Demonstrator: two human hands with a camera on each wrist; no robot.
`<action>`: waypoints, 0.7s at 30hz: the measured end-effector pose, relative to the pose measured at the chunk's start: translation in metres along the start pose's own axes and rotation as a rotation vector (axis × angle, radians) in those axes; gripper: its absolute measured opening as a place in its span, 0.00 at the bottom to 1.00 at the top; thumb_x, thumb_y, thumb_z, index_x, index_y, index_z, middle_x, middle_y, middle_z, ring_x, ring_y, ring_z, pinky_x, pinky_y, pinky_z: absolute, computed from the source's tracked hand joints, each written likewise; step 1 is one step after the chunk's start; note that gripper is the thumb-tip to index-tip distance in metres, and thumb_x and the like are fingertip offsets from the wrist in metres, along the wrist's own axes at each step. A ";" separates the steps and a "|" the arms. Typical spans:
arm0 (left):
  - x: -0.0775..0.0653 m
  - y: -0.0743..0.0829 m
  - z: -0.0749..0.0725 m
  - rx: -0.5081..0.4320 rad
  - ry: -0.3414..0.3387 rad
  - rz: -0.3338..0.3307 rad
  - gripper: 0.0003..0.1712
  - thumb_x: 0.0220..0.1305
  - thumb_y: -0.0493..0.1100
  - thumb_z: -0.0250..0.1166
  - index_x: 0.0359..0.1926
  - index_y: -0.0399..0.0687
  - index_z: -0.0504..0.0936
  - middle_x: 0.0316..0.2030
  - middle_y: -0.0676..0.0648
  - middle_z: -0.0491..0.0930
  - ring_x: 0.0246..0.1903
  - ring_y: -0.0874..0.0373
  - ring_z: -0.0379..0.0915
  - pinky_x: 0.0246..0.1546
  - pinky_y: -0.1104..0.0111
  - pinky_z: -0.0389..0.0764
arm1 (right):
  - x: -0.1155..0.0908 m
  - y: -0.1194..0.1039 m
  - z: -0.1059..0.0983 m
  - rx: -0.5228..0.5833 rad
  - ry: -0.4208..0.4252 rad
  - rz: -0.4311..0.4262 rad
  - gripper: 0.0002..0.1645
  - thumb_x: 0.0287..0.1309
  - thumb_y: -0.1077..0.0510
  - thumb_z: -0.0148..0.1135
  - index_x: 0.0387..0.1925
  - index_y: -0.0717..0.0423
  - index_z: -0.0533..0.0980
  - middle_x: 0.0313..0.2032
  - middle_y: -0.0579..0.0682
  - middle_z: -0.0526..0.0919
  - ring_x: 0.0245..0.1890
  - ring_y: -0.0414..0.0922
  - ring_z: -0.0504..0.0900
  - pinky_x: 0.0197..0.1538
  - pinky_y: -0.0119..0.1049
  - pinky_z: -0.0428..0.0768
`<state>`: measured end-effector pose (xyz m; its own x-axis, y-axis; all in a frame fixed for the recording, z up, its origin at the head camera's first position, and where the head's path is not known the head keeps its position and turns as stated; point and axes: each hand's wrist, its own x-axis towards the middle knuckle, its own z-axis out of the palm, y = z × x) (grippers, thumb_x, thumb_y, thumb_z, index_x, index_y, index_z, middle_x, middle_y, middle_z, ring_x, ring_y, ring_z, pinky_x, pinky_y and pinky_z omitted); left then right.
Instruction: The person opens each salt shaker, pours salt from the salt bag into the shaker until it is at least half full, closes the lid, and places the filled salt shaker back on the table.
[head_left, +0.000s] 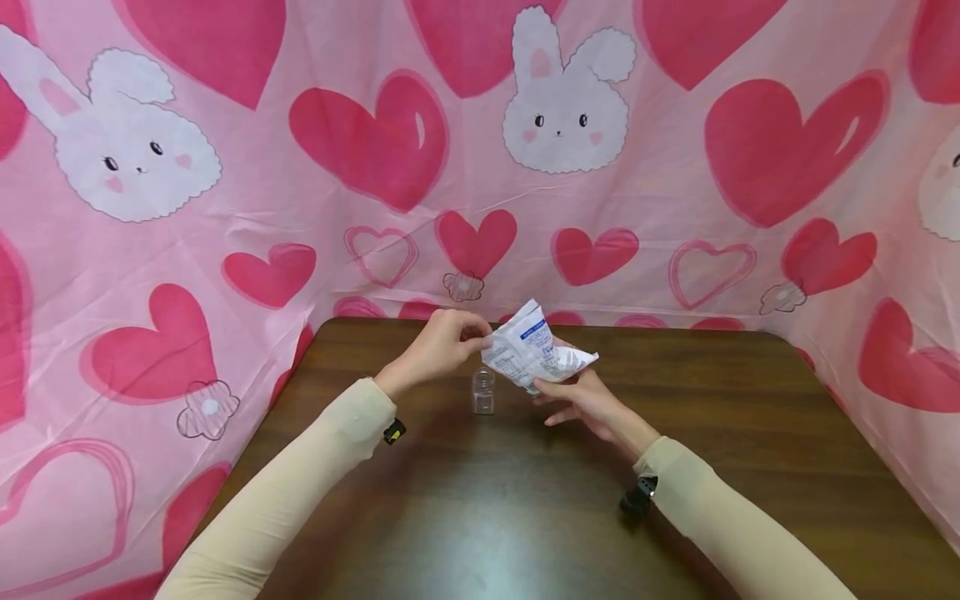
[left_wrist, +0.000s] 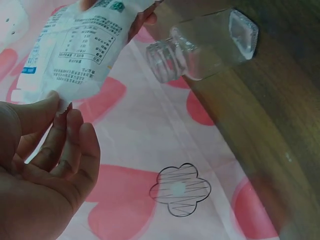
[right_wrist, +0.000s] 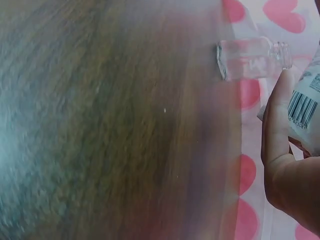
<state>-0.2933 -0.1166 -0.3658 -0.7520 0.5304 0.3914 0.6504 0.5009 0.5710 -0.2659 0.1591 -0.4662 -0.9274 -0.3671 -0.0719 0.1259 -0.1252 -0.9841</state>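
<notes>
Pink heart-print cloth (head_left: 487, 190) behind brown tabletop (head_left: 480, 500). Head view: white packet (head_left: 517, 354) above tabletop, pinched by left hand (head_left: 438, 346), gripped by right hand (head_left: 588, 404); clear bottle (head_left: 483, 396) standing near. Left wrist: bottle's threaded neck (left_wrist: 165, 61). Right wrist: packet's barcode (right_wrist: 302, 109).

Pkt (head_left: 525, 354) txt (head_left: 536, 333) seemingly too sm., head cam.

From above, the head view faces forward-down; both close wrist views share the white packet (left_wrist: 80, 47).
</notes>
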 end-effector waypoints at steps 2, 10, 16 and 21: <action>-0.001 -0.001 0.002 -0.005 -0.002 -0.010 0.02 0.66 0.35 0.74 0.40 0.41 0.91 0.33 0.49 0.87 0.30 0.57 0.78 0.36 0.66 0.83 | 0.001 0.000 -0.002 -0.007 -0.003 0.007 0.44 0.68 0.62 0.70 0.77 0.40 0.59 0.56 0.59 0.81 0.53 0.74 0.80 0.35 0.56 0.87; -0.002 -0.007 0.007 -0.030 -0.001 -0.041 0.02 0.67 0.34 0.74 0.40 0.41 0.91 0.34 0.49 0.87 0.31 0.58 0.79 0.38 0.66 0.83 | 0.003 -0.005 -0.010 -0.056 -0.002 0.034 0.42 0.67 0.62 0.71 0.76 0.40 0.63 0.56 0.60 0.81 0.52 0.75 0.79 0.36 0.58 0.87; -0.004 -0.011 0.010 -0.040 0.010 -0.065 0.02 0.66 0.34 0.73 0.39 0.40 0.91 0.33 0.49 0.88 0.31 0.58 0.80 0.38 0.65 0.83 | 0.006 -0.008 -0.013 -0.090 -0.022 0.045 0.46 0.67 0.61 0.71 0.79 0.40 0.60 0.55 0.60 0.81 0.52 0.72 0.79 0.38 0.59 0.87; -0.007 -0.016 0.013 -0.036 0.004 -0.072 0.02 0.66 0.33 0.73 0.39 0.40 0.91 0.33 0.49 0.87 0.31 0.58 0.80 0.38 0.65 0.83 | 0.009 -0.008 -0.015 -0.113 -0.029 0.057 0.45 0.67 0.61 0.72 0.78 0.38 0.61 0.55 0.60 0.80 0.51 0.71 0.79 0.37 0.58 0.87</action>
<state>-0.2976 -0.1196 -0.3868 -0.7971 0.4910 0.3515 0.5905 0.5123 0.6236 -0.2802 0.1704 -0.4618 -0.9091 -0.3972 -0.1253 0.1361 0.0010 -0.9907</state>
